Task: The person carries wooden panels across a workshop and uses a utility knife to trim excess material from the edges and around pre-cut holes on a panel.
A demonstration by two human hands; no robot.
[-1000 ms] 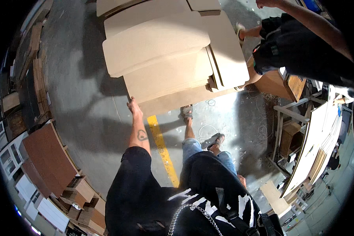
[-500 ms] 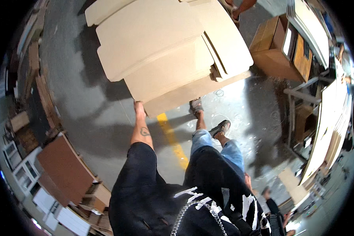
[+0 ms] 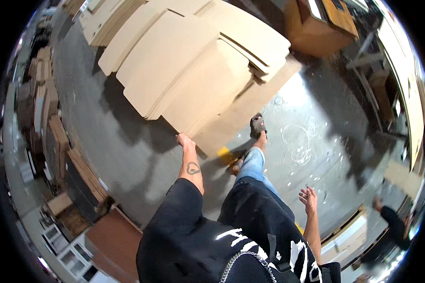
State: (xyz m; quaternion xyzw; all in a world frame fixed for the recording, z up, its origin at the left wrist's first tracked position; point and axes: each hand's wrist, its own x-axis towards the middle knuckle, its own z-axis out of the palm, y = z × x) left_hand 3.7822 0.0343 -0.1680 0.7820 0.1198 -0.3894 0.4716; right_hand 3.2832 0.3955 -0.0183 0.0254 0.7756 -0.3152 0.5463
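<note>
My left hand (image 3: 186, 140) is closed on the near corner of a large flat tan board (image 3: 241, 108), its arm stretched forward. On that board lie stacks of smaller tan panels (image 3: 174, 56) with rounded, stepped corners, overlapping one another. What bears the load underneath is hidden. Away from the load, my right hand (image 3: 309, 199) hangs low at my right side over the floor. Its fingers are apart and nothing is in them.
A brown box-like cabinet (image 3: 311, 30) stands beyond the load at the right, with a wooden frame (image 3: 370, 70) and leaning pale sheets (image 3: 406, 85) nearby. Wood pieces (image 3: 56, 155) line the left. A person's dark sleeve (image 3: 394, 221) shows at lower right.
My right hand has come into full view at my side. My feet have stepped, and the view has shifted over the floor. My left hand keeps its hold on the board's corner.
</note>
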